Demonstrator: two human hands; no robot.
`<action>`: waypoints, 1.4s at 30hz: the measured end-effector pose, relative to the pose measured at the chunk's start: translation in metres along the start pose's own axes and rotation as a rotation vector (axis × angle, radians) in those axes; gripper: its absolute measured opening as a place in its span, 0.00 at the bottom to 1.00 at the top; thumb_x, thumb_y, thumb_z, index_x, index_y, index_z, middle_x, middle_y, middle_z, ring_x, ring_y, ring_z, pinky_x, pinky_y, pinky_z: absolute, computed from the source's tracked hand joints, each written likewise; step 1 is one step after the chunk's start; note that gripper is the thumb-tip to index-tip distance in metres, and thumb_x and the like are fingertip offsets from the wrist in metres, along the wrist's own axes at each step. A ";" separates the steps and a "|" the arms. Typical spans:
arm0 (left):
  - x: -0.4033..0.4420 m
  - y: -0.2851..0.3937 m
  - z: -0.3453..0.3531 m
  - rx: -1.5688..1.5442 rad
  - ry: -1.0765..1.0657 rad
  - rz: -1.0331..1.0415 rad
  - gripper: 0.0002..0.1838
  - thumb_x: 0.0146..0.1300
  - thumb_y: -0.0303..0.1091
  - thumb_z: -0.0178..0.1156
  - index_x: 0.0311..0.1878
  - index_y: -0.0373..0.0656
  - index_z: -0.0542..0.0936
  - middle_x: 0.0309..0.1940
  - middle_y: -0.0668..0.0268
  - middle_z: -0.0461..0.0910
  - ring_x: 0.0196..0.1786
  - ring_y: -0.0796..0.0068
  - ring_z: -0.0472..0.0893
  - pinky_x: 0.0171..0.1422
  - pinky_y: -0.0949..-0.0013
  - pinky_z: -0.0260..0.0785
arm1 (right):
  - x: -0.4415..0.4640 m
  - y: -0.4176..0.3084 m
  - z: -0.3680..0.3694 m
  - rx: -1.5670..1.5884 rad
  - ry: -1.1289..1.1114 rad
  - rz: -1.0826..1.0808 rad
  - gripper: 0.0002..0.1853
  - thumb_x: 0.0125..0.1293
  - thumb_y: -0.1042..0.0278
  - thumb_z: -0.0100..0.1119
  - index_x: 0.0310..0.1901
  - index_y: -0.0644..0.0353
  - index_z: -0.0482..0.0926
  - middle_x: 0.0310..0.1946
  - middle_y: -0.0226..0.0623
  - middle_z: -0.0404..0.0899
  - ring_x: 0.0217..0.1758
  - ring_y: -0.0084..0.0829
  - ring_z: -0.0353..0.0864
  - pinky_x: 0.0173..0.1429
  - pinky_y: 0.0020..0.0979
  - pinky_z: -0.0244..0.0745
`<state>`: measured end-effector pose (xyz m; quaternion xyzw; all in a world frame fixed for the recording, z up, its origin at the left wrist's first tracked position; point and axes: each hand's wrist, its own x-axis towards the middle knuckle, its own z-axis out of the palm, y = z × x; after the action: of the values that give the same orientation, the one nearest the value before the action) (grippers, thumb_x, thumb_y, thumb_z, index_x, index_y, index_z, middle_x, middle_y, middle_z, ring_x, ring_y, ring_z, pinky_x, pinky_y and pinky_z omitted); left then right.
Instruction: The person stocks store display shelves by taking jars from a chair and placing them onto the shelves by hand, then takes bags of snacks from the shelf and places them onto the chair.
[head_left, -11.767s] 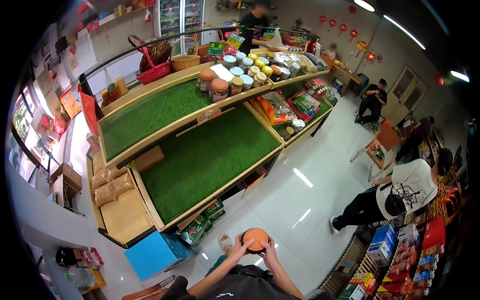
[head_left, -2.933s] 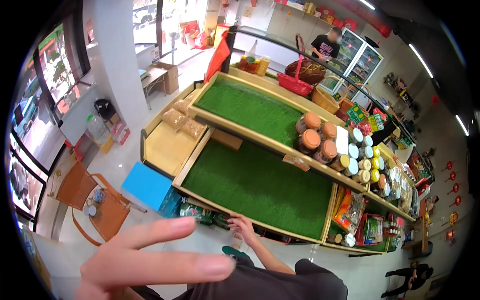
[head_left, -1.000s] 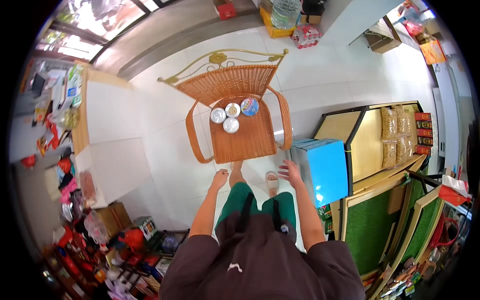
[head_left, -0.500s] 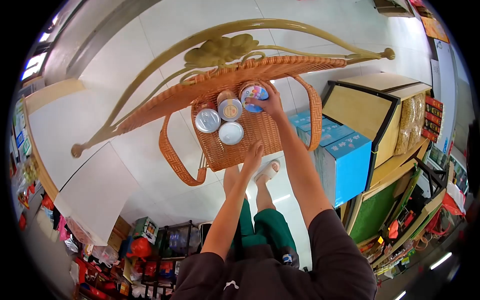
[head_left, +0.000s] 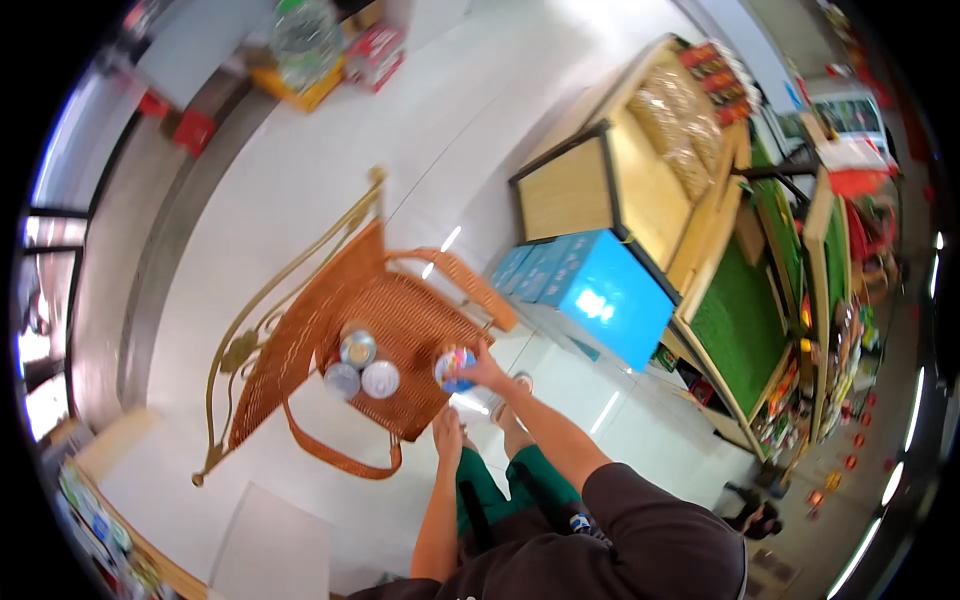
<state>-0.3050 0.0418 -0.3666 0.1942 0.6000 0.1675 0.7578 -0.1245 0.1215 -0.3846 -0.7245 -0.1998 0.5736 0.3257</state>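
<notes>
My right hand (head_left: 483, 371) is wrapped round a jar with a colourful blue and pink lid (head_left: 453, 368), over the front right part of the brown wicker chair's seat (head_left: 400, 300). Three other jars stand together toward the chair's back left: a jar with a tan label on its lid (head_left: 358, 349), a silver-lidded jar (head_left: 342, 381) and a white-lidded jar (head_left: 380, 379). My left hand (head_left: 448, 432) is near the seat's front edge, its fingers loosely stretched and slightly blurred, with nothing visible in them.
Blue boxes (head_left: 600, 290) stand right of the chair, beside a wooden display shelf (head_left: 570, 185) with bagged goods. A curved armrest (head_left: 345, 455) rises on the chair's left. A large clear bottle (head_left: 305, 45) stands far off at the upper left.
The view has turned and shifted, so the chair appears lower left. My right hand has brought the jar from the seat's back toward its front, away from the other jars.
</notes>
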 end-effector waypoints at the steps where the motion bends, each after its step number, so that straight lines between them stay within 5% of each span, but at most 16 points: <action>1: -0.010 -0.002 -0.004 0.008 -0.016 0.017 0.23 0.69 0.47 0.50 0.61 0.44 0.67 0.42 0.69 0.73 0.41 0.81 0.75 0.40 0.76 0.69 | -0.036 -0.023 -0.009 0.053 0.044 -0.006 0.47 0.35 0.58 0.82 0.54 0.64 0.61 0.49 0.41 0.70 0.54 0.31 0.71 0.58 0.33 0.70; 4: -0.057 0.034 0.004 0.032 -0.143 -0.075 0.39 0.65 0.56 0.52 0.73 0.57 0.46 0.60 0.63 0.62 0.50 0.69 0.70 0.52 0.59 0.70 | -0.101 -0.002 -0.035 0.143 0.068 0.102 0.45 0.40 0.56 0.80 0.57 0.62 0.62 0.49 0.41 0.73 0.51 0.32 0.74 0.52 0.36 0.76; 6: -0.081 0.062 0.030 0.167 -0.276 0.007 0.40 0.67 0.55 0.50 0.73 0.61 0.40 0.72 0.59 0.45 0.71 0.54 0.54 0.62 0.46 0.62 | -0.150 -0.014 -0.058 0.156 0.076 0.094 0.48 0.38 0.54 0.81 0.59 0.56 0.61 0.51 0.40 0.70 0.52 0.34 0.73 0.46 0.36 0.78; 9: -0.086 0.056 0.058 0.214 -0.542 0.242 0.42 0.65 0.43 0.58 0.73 0.47 0.44 0.70 0.59 0.49 0.69 0.62 0.58 0.68 0.61 0.58 | -0.217 -0.025 -0.078 0.330 0.106 0.144 0.47 0.42 0.51 0.78 0.61 0.52 0.59 0.53 0.40 0.68 0.52 0.33 0.73 0.40 0.36 0.79; 17: -0.143 0.019 0.168 0.490 -0.691 0.281 0.36 0.62 0.34 0.61 0.70 0.44 0.54 0.65 0.58 0.60 0.65 0.64 0.63 0.67 0.66 0.59 | -0.339 0.025 -0.139 1.001 0.254 0.057 0.47 0.53 0.52 0.71 0.65 0.57 0.48 0.58 0.45 0.62 0.54 0.41 0.75 0.45 0.44 0.82; 19: -0.174 0.017 0.201 0.585 -0.722 0.341 0.34 0.62 0.36 0.59 0.69 0.45 0.56 0.62 0.59 0.64 0.61 0.65 0.68 0.60 0.66 0.67 | -0.362 0.045 -0.159 1.160 0.253 0.015 0.46 0.54 0.52 0.69 0.65 0.56 0.47 0.57 0.49 0.62 0.49 0.43 0.78 0.44 0.43 0.82; 22: -0.208 0.000 0.253 0.632 -0.722 0.000 0.30 0.61 0.48 0.55 0.65 0.52 0.61 0.57 0.60 0.69 0.51 0.66 0.77 0.42 0.63 0.77 | -0.424 0.065 -0.203 1.222 0.181 -0.055 0.45 0.56 0.52 0.68 0.65 0.55 0.46 0.56 0.51 0.62 0.45 0.44 0.80 0.44 0.43 0.82; 27: -0.226 -0.061 0.315 0.786 -0.949 -0.278 0.31 0.61 0.50 0.53 0.66 0.53 0.59 0.54 0.61 0.72 0.50 0.65 0.78 0.46 0.58 0.76 | -0.484 0.128 -0.235 1.215 0.335 -0.152 0.44 0.57 0.55 0.67 0.66 0.51 0.45 0.54 0.52 0.62 0.44 0.46 0.80 0.45 0.44 0.82; 33: -0.308 -0.103 0.399 1.079 -1.172 -0.173 0.32 0.63 0.49 0.55 0.68 0.55 0.58 0.59 0.61 0.67 0.56 0.66 0.73 0.52 0.57 0.72 | -0.537 0.162 -0.249 1.462 0.738 -0.459 0.42 0.59 0.57 0.65 0.66 0.51 0.47 0.54 0.52 0.67 0.43 0.42 0.80 0.40 0.38 0.82; 39: -0.318 -0.163 0.456 1.275 -1.212 -0.329 0.34 0.62 0.52 0.57 0.68 0.55 0.59 0.64 0.63 0.61 0.64 0.63 0.65 0.60 0.51 0.65 | -0.554 0.181 -0.273 1.521 1.096 -0.476 0.43 0.58 0.55 0.63 0.66 0.61 0.47 0.55 0.53 0.66 0.46 0.43 0.80 0.41 0.37 0.83; 42: -0.329 -0.180 0.480 1.295 -1.250 -0.362 0.39 0.61 0.54 0.58 0.71 0.53 0.55 0.67 0.63 0.56 0.66 0.62 0.62 0.60 0.50 0.64 | -0.556 0.197 -0.298 1.428 1.267 -0.376 0.41 0.60 0.52 0.59 0.66 0.59 0.46 0.50 0.52 0.70 0.33 0.40 0.84 0.35 0.33 0.81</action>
<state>0.0928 -0.3194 -0.0798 0.5392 0.0789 -0.4582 0.7022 0.0000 -0.4588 -0.0943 -0.4871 0.2949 0.0023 0.8221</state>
